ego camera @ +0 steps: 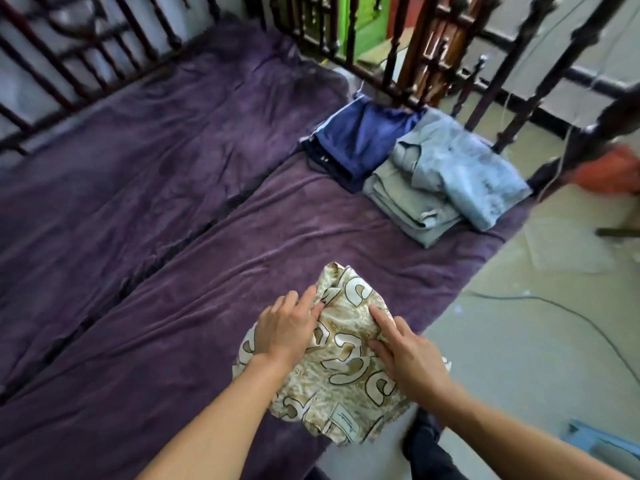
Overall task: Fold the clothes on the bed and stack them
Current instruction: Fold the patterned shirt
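A cream and gold patterned garment (341, 386) lies partly folded near the bed's right edge, close to me. My left hand (285, 327) rests flat on its left side, fingers straight and pointing toward the far end. On its right side my right hand (403, 351) presses down with straight fingers. Farther along the bed lie a folded dark blue garment (360, 140), and beside it a folded grey-green garment (401, 202) with a pale blue denim piece (467, 168) on top.
The bed is covered in a purple blanket (156, 202) with a seam running diagonally. Dark wooden rails (408, 64) line the far sides and corner. To the right is a pale floor (536, 358) with a cable across it.
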{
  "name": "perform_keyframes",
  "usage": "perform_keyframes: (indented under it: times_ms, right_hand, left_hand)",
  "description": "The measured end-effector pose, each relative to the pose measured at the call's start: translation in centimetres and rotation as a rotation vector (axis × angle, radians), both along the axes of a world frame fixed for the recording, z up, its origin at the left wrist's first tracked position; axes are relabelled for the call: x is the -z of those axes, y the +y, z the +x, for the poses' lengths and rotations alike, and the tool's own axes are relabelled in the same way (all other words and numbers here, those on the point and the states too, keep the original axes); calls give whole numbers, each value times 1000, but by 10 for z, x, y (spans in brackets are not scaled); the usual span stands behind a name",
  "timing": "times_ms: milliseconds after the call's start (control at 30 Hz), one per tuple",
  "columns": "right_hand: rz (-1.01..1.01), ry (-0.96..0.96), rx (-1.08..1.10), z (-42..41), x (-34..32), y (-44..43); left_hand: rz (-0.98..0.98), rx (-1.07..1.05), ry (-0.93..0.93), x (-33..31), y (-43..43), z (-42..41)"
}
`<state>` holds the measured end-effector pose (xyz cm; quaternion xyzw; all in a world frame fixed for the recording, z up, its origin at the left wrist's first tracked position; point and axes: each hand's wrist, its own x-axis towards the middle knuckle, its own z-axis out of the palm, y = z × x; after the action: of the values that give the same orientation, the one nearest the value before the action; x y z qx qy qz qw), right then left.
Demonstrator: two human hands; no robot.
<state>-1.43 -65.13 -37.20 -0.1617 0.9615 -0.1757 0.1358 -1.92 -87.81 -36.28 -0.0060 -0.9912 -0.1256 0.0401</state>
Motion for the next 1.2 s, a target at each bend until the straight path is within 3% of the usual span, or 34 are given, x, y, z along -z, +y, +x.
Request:
perform_keyframes:
  times_ms: [267,467,767,1200]
  right_hand:
    - [-20,125,44,-112,-64,147]
    - [-35,215,18,-199,-96,191]
    - [-55,296,-126,-353,-106,159]
    - [-9,325,-162,-654,-32,37]
  left_hand:
    - [32,5,58,-71,149,-117]
    - [31,12,134,-109,187,-197]
    - [86,-108,181,-109,148,-328]
    - [30,-206,235,-21,32,-619]
